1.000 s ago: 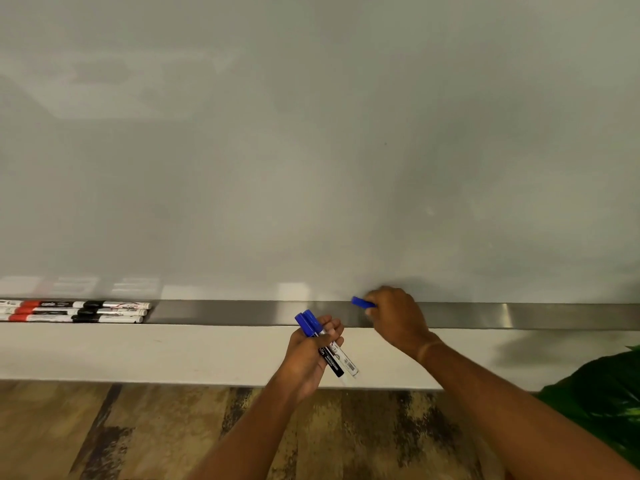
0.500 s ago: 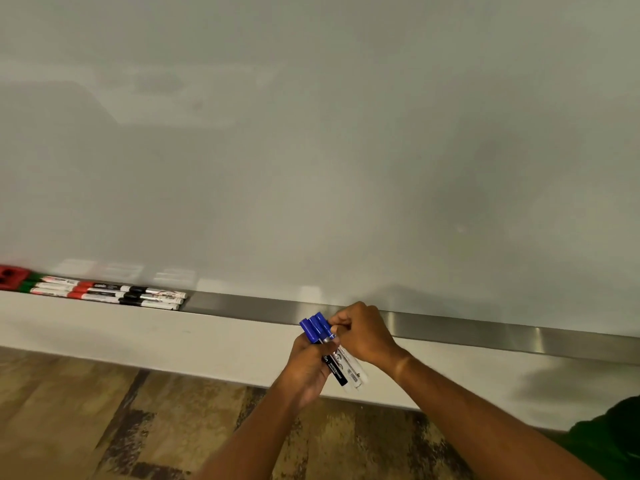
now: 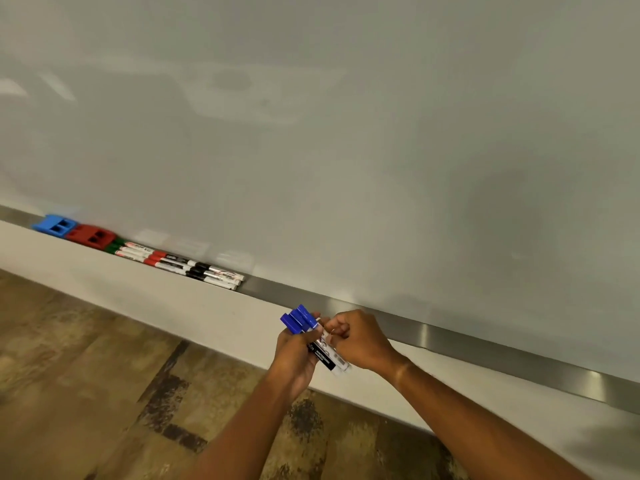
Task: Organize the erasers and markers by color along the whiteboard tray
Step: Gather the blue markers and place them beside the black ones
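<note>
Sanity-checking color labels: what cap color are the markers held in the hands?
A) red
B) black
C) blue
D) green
C: the blue-capped markers stick up from the left hand, with the right hand pinching their barrels; the red, green and black ones lie in the whiteboard tray.

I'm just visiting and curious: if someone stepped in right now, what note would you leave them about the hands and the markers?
Left hand: holds the blue markers, caps up.
Right hand: fingers curled on the same bundle.
Tray: at its left end lie a blue eraser, a red eraser, then green, red and black markers in a row.
Done: those are grouped by color.
Left: lay the blue markers on the tray, probably after the black ones.
</note>
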`<state>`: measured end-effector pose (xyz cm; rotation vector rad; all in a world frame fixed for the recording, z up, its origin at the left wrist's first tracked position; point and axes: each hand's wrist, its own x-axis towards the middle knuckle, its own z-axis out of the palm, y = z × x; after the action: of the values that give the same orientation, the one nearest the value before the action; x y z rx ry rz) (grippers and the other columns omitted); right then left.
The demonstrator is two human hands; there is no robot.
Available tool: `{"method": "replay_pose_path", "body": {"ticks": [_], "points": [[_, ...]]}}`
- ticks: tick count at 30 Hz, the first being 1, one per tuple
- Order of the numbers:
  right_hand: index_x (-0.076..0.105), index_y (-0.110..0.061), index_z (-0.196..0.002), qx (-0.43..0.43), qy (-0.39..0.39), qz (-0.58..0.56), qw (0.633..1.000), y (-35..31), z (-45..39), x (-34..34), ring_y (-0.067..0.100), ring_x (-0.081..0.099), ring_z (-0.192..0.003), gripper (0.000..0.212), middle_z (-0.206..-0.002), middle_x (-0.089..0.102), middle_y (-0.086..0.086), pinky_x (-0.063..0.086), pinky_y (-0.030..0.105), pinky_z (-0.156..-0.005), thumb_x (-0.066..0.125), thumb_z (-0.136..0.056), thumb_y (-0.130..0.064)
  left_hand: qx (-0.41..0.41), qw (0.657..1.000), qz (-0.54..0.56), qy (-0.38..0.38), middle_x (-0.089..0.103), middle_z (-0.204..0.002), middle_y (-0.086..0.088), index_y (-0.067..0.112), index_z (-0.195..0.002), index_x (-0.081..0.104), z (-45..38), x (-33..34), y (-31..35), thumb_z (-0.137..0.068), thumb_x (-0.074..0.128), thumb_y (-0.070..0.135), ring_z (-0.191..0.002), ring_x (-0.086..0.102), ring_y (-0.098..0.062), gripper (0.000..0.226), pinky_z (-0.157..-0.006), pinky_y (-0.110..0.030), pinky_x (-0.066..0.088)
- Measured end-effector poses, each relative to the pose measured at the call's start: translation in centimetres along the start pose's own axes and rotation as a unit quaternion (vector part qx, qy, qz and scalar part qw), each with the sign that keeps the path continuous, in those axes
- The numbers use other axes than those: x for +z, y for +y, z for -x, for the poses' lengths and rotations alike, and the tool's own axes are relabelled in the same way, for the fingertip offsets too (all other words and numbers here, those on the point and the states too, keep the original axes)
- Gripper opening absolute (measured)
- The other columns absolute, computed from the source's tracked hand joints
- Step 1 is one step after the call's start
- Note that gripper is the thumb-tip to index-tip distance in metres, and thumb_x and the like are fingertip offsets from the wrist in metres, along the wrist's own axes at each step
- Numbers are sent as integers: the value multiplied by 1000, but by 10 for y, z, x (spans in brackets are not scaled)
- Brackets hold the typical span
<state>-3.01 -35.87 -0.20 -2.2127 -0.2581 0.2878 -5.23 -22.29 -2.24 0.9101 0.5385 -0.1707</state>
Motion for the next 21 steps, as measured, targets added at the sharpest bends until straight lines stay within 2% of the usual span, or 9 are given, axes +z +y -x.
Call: {"method": "replay_pose_path", "body": {"ticks": [4,7,9,12,14,21], "points": [[73,-18,-95,-1,-14,-6,1000,-18,-19,22,3,66,-73,13,-91,75,0,51,13,-64,72,-83,-18,11,1000,17,19,68,-109,-23,0,-115,59,-10,-23,23,-89,52,-10,-100,66,-36,28,-90,-47,53],[73,-15,-96,1,-20,-9,1000,-36,-38,41,8,69,-78,15,-92,75,2,55,19,-69,73,-82,-16,15,999,24,22,68,-107,-22,0,-114,59,-21,-42,45,-90,50,-10,-95,67,-33,28,-81,-42,56],[73,-14,-98,9,-28,-19,999,-46,-50,52,10,70,-80,17,-92,75,3,57,24,-73,74,-81,-17,8,999,33,18,67,-109,-24,-1,-114,58,-27,-54,59,-90,49,-11,-98,66,-36,28,-74,-39,56],[73,-12,-98,21,-43,-39,998,-60,-69,69,12,71,-81,19,-91,75,5,59,30,-77,76,-80,-16,-1,999,42,12,65,-114,-26,-1,-115,57,-40,-73,78,-90,49,-11,-106,64,-40,28,-75,-40,55],[72,-11,-98,36,-44,-45,997,-68,-81,82,12,71,-82,20,-91,75,5,58,30,-78,76,-79,-16,-2,999,42,8,66,-114,-25,-1,-115,57,-48,-86,90,-90,49,-11,-104,65,-38,28,-78,-41,55],[74,-11,-93,50,-35,-25,998,-88,-108,116,8,71,-77,15,-87,75,4,57,24,-74,76,-78,-10,-23,998,52,-3,69,-104,-20,-2,-112,58,-74,-122,111,-90,50,-10,-87,69,-30,25,-72,-37,57]]}}
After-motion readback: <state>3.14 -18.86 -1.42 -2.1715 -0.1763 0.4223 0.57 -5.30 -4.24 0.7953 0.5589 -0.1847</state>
